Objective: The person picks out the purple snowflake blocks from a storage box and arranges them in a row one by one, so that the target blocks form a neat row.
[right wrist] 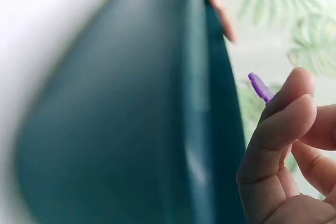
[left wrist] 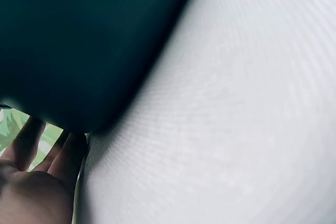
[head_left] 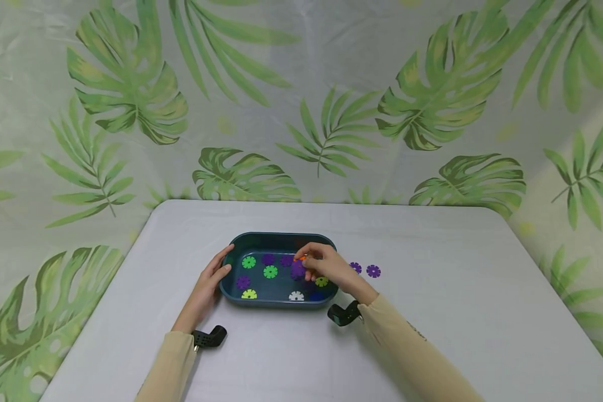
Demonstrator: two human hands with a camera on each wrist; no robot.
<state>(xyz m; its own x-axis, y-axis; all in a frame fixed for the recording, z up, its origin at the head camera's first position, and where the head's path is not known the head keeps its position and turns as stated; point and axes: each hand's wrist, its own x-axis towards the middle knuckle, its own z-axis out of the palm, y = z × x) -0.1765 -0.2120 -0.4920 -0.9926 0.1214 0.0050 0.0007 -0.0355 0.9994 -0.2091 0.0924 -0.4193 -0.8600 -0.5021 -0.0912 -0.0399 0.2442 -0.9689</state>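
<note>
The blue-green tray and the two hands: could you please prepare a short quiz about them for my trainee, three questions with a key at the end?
1. Multiple choice. In the right wrist view, which colour is the piece that the right hand pinches?
A) green
B) purple
C) white

2. True or false. The left hand touches the right end of the tray.

3. Fill in the missing word. In the head view, the white disc lies ___ the tray.

Key:
1. B, purple.
2. False: it touches the left end.
3. Inside.
</note>
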